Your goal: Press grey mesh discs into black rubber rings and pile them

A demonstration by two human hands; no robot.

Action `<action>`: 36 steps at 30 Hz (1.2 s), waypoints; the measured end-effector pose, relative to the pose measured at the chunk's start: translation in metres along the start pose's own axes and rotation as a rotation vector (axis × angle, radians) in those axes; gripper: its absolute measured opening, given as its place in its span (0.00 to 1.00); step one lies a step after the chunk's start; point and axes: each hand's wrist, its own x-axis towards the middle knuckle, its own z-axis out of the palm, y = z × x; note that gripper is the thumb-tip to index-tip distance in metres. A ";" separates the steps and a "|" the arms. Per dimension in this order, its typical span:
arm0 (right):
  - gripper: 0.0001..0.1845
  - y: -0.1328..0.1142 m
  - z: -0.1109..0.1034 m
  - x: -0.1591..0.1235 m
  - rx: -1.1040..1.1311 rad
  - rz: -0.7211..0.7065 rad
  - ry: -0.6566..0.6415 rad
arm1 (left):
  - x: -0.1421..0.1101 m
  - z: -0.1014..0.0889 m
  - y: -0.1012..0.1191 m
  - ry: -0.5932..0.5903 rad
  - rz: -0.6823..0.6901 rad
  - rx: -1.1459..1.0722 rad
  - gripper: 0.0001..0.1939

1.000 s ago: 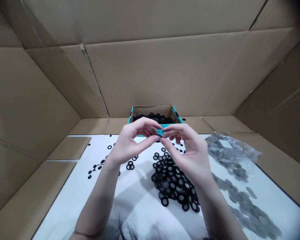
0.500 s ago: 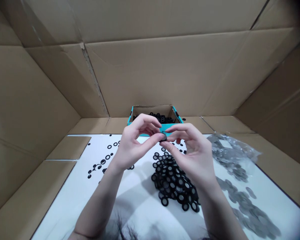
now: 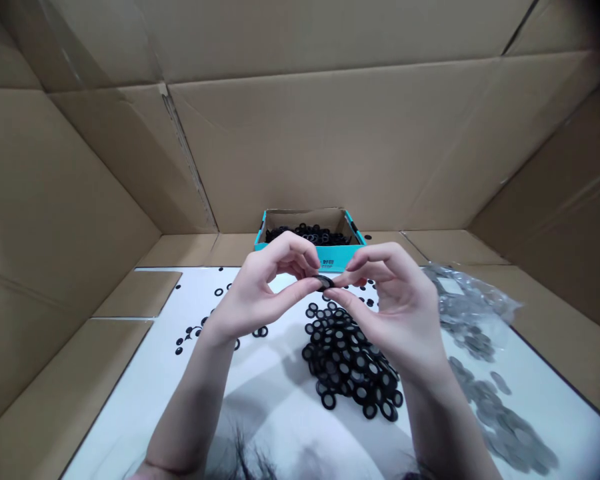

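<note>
My left hand (image 3: 260, 293) and my right hand (image 3: 395, 300) meet fingertip to fingertip above the white surface, both pinching one small black ring (image 3: 326, 281) between thumbs and forefingers. Whether a disc sits inside the ring I cannot make out. Right below the hands lies a heap of black rings with grey centres (image 3: 350, 363). Loose black rings (image 3: 200, 330) are scattered to the left of my left wrist.
A small teal box (image 3: 335, 255) holding black rings stands at the back, just beyond the hands. Grey round discs (image 3: 485, 393) spill from a clear plastic bag (image 3: 473, 300) on the right. Tall cardboard walls (image 3: 55, 220) enclose the white work surface (image 3: 280, 413) on three sides.
Both hands stayed together on the ring and shifted slightly; the fingers turned the ring between them. Nothing on the surface moved.
</note>
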 end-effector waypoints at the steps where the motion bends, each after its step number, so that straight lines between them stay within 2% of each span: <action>1: 0.15 0.000 0.000 0.000 -0.004 -0.001 -0.001 | 0.000 0.000 0.000 0.000 -0.004 -0.013 0.08; 7: 0.15 -0.003 -0.002 -0.001 -0.043 -0.020 -0.001 | 0.001 0.002 0.001 0.030 -0.005 -0.049 0.08; 13: 0.15 -0.003 -0.003 -0.001 -0.067 -0.027 -0.005 | 0.000 0.004 0.004 0.050 -0.012 0.019 0.08; 23: 0.18 -0.004 0.003 -0.001 -0.059 -0.002 0.012 | 0.000 -0.003 0.010 -0.074 0.021 0.221 0.06; 30: 0.17 -0.004 0.005 -0.001 -0.087 -0.047 0.005 | -0.002 -0.006 0.014 -0.034 0.056 0.276 0.07; 36: 0.17 -0.002 0.004 -0.001 -0.108 -0.034 -0.025 | -0.004 -0.007 0.015 -0.121 0.014 0.341 0.08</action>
